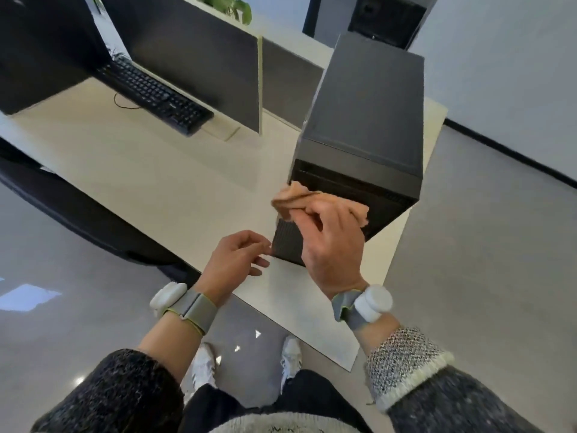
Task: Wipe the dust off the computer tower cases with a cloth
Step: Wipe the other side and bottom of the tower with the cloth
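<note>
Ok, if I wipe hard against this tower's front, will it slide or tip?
Probably slides before tipping: the tower stands on a smooth desk, long side running away from you. It sits near the desk's right edge, so sideways pushes look riskier. The left hand holds nothing and could brace it.

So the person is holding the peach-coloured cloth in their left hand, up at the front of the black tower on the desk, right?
Not quite. The head view shows the cloth gripped in the right hand, not the left; the left hand holds nothing. The rest stands: the cloth is at the front of the black tower on the desk.
</note>
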The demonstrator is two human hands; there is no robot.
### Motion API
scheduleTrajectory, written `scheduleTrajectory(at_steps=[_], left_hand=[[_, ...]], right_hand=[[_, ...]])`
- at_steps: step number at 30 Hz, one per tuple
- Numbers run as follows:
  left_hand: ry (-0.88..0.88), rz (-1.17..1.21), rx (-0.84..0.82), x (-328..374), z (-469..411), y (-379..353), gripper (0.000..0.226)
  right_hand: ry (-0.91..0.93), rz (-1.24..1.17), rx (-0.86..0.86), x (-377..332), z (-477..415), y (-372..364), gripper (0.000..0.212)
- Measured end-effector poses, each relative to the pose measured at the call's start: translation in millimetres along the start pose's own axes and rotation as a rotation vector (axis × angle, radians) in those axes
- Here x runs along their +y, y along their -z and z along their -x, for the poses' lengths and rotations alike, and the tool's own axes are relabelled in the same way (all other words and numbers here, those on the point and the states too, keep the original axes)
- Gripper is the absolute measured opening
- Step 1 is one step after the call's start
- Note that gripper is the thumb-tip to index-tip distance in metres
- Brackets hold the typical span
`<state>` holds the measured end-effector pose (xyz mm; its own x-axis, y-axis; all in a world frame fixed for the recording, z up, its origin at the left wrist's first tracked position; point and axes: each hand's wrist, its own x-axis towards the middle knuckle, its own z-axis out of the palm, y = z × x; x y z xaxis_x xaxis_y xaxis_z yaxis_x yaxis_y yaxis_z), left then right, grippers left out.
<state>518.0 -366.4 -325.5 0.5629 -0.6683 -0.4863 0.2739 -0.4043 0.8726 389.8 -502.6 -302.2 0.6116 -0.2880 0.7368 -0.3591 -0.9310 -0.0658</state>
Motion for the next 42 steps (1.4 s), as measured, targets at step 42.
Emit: scheduleTrajectory(at_steps=[42], left_hand=[[-0.107, 0.001, -0.330, 44.5, -24.2, 71.5, 0.024]], right_hand=[[-0.365, -0.609, -0.638, -64.8, -3.4, 6.8, 0.035]])
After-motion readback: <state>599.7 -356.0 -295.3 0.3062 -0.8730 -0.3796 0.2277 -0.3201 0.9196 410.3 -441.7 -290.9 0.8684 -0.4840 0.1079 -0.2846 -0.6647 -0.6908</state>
